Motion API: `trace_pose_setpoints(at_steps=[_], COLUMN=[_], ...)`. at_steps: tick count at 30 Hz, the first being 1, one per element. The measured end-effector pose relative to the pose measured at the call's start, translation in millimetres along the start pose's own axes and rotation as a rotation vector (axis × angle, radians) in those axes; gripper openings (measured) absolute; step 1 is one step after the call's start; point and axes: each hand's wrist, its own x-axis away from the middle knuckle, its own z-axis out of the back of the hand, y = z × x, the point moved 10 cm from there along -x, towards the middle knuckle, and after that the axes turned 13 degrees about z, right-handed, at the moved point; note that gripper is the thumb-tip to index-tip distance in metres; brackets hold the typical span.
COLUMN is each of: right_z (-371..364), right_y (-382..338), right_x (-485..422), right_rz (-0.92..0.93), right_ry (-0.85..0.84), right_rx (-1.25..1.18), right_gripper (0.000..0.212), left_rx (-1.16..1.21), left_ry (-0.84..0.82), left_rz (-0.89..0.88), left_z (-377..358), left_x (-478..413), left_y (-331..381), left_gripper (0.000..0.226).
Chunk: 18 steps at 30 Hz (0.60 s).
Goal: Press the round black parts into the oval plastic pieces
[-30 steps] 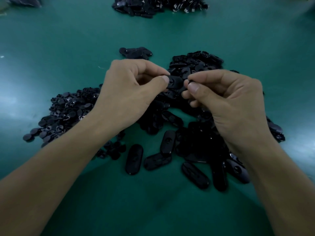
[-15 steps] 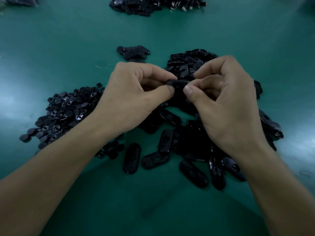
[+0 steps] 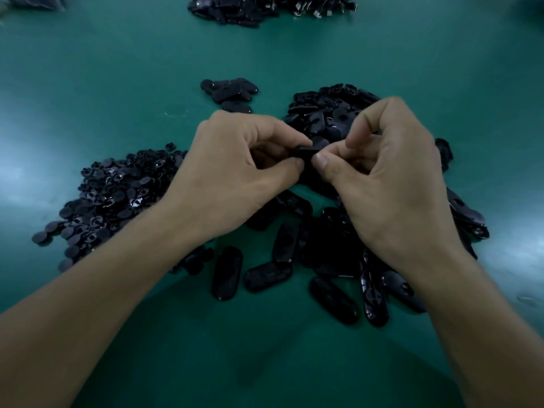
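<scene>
Head view: I hold one oval plastic piece [image 3: 306, 151] above the middle of the green tabletop [image 3: 103, 83], pinched at both ends. My left hand [image 3: 235, 175] grips its left end between thumb and curled forefinger. My right hand [image 3: 394, 187] pinches the right end the same way, its thumb tip just beside the left thumb tip. Both grips are clamped on that one piece, and my fingers cover most of it (whether a round part sits in it, I cannot tell).

Directly beneath and beyond my hands lies the heap of oval pieces [image 3: 332, 113], which runs under my right hand toward the right edge. A few loose ovals [image 3: 227, 272] lie flat on the near side of the heap, toward the near edge, some apart and some touching.

To the left sits the heap of round black parts [image 3: 117, 195], well apart from the held piece; my left forearm crosses over its near fringe. A small cluster of black pieces [image 3: 229, 91] rests just beyond my left hand. At the far edge there is another dark pile [image 3: 265, 10], too blurred to sort out.
</scene>
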Motion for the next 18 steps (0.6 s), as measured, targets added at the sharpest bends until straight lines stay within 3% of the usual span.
trace_pose_setpoints(at_steps=[10,18], right_z=[1.6,3.1], right_y=[2.1,-5.2], right_x=[-0.1,2.4], right_rz=[-0.022,0.025], right_ry=[-0.038,0.033], right_rx=[0.017,0.156], right_gripper=[0.041,0.043], left_rx=[-0.007,-0.059], left_ry=[0.025,0.031], left_rz=[-0.052,-0.073], left_z=[-1.3,-3.5], left_x=[1.0,2.2], left_y=[3.8,3.9], left_gripper=[0.017,0.020])
